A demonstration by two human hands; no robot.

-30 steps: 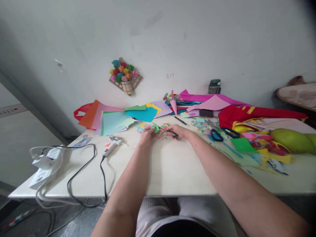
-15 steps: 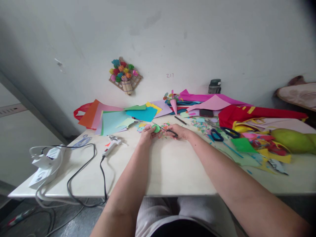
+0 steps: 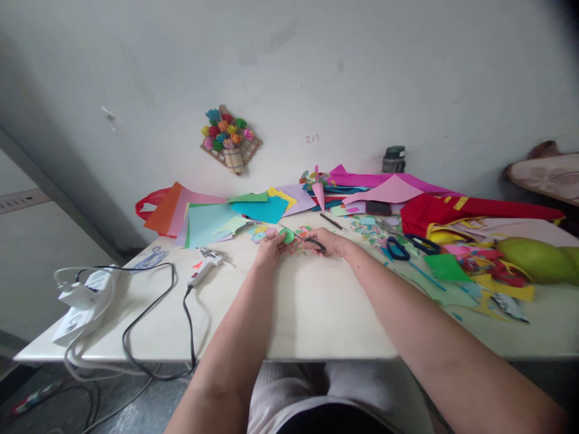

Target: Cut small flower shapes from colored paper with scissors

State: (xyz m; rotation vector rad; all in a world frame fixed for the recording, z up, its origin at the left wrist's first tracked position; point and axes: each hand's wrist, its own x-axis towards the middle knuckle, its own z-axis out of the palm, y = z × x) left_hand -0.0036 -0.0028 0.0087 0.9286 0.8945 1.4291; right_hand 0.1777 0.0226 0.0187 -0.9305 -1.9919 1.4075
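Between the fingers of my left hand (image 3: 270, 248) is a small green paper piece (image 3: 287, 235) with a rounded edge. My right hand (image 3: 329, 242) grips a pair of scissors (image 3: 317, 244) by its dark handles, and the blades point left toward the green paper. Whether the blades touch the paper I cannot tell. Small coloured paper scraps (image 3: 304, 231) lie on the table under and around both hands. A dark pen (image 3: 332, 222) rests just beyond my right hand.
On the left are a glue gun (image 3: 205, 268), its black cable, and a white power strip (image 3: 85, 304). Coloured paper sheets (image 3: 210, 224) line the back. At right lie blue-handled scissors (image 3: 398, 247), more scraps, red cloth (image 3: 434, 211) and a green fruit (image 3: 536, 258).
The green paper piece has turned slightly in my left fingers. Both hands stay in nearly the same place, and the scissors remain in my right hand.
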